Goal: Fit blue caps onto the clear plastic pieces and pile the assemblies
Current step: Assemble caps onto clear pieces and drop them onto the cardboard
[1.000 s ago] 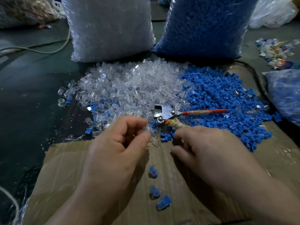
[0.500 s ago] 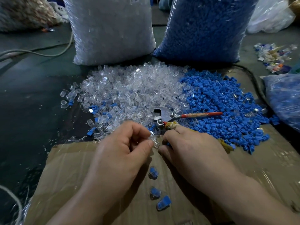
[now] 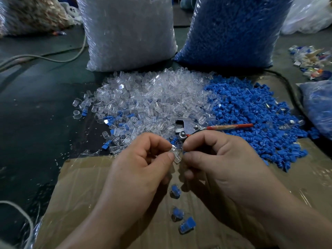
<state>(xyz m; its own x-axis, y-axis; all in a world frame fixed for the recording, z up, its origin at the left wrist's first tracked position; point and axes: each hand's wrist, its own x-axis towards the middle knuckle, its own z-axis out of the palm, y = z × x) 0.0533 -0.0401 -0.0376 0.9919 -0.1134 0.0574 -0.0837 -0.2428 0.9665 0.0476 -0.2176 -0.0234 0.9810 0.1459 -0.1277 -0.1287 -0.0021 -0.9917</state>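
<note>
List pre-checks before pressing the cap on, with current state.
1. Small clear plastic piece pinched in left hand grip: ok.
2. Blue plastic cap in right hand grip: cannot tell, fingers hide it.
3. Cap lined up with piece opening: cannot tell.
4. Red-handled metal pliers clear of hands: not ok, crowding right fingers.
5. Brown cardboard sheet has bare space beside three finished blue-and-clear assemblies: ok.

Left grip (image 3: 140, 169) and right grip (image 3: 226, 166): bare. Left thumbnail short, plain. Left forearm (image 3: 93, 227) and right forearm (image 3: 296, 221) bare to frame edge.
</note>
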